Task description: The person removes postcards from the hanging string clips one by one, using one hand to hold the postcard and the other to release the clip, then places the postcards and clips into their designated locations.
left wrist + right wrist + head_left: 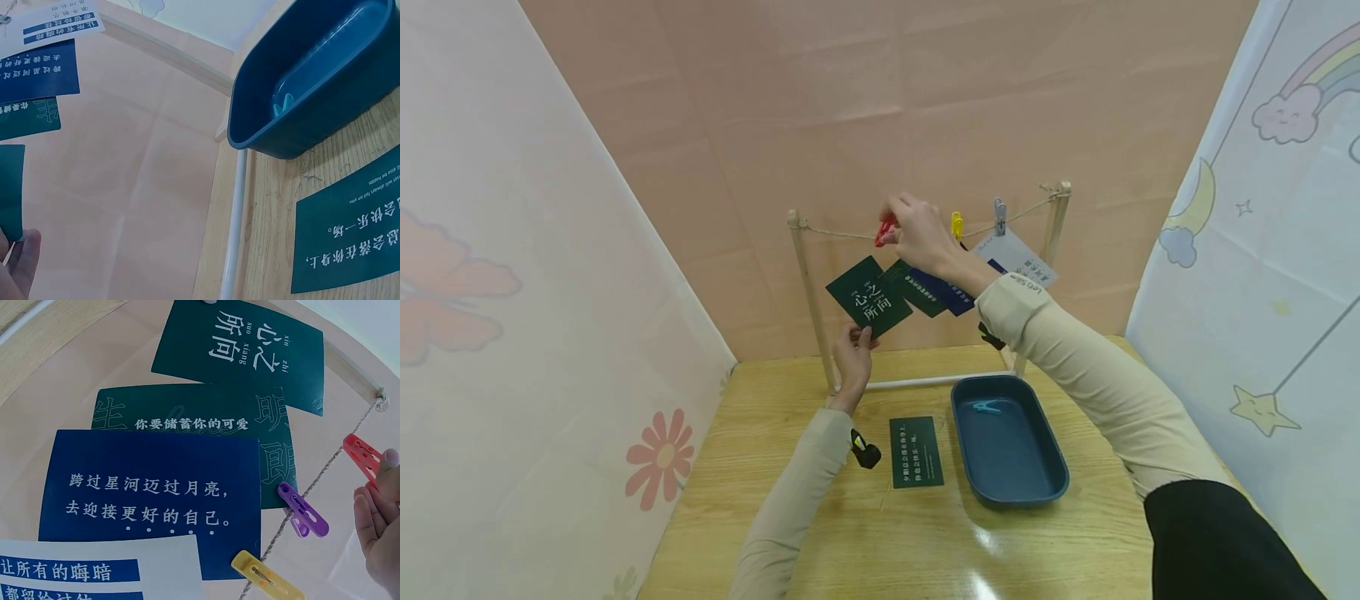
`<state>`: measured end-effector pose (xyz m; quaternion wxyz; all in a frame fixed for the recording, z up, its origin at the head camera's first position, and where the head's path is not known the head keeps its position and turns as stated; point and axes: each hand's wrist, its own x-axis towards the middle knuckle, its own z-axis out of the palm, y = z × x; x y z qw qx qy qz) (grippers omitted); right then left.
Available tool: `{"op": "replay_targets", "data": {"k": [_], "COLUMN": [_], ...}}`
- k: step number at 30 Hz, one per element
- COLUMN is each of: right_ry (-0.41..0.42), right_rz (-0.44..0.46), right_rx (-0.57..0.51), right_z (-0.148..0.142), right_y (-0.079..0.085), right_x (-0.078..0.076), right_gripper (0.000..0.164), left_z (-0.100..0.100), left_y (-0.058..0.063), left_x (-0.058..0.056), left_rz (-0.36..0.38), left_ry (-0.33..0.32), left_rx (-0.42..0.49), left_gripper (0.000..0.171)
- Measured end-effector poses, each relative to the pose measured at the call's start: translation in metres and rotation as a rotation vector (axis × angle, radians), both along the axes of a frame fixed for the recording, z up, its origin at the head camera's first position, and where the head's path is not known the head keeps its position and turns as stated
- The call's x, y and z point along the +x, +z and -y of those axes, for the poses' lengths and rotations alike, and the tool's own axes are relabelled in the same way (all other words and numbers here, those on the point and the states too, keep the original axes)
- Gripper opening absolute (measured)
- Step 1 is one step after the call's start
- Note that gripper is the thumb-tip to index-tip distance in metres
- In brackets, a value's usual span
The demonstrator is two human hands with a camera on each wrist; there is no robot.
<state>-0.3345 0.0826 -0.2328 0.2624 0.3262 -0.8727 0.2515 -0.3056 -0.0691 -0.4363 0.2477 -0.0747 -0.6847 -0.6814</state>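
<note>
My left hand (853, 358) pinches the lower corner of a dark green card (867, 296) with white characters, holding it up beneath a rope (842, 234). Between thumb and fingers, my right hand (925, 237) grips a red clothespin (362, 453). The clothespin's tip is at the rope in the right wrist view; whether it bites the rope I cannot tell. A small gap separates it from the held card. Beside that card hang another green card (187, 415) at a purple clothespin (303, 509), a navy card (150, 494) by a yellow clothespin (265, 575), and a white card (1026, 258) under a grey clothespin (1000, 215).
The rope runs between two wooden posts (808, 292), joined low by a white bar (917, 382). On the wooden table (760, 475) stands a blue bin (1011, 458) with a light blue clothespin (986, 407) inside. Left of it lies a green card (916, 454). Printed cloths hang around.
</note>
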Motion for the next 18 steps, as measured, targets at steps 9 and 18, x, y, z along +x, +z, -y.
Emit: {"op": "replay_targets", "data": {"k": [9, 18], "right_ry": [0.048, 0.064], "right_rz": [0.006, -0.024], "right_rx": [0.018, 0.047], "right_z": [-0.003, -0.007], "right_y": [-0.004, -0.007], "right_x": [-0.001, -0.003], "right_gripper": [0.022, 0.02], "left_z": [-0.002, 0.0], "left_y": [0.021, 0.018], "left_x": [0.021, 0.022], "left_rz": [-0.014, -0.01], "left_ry": [0.019, -0.03], "left_rx": [-0.035, 0.011], "left_gripper": [0.011, 0.014]}}
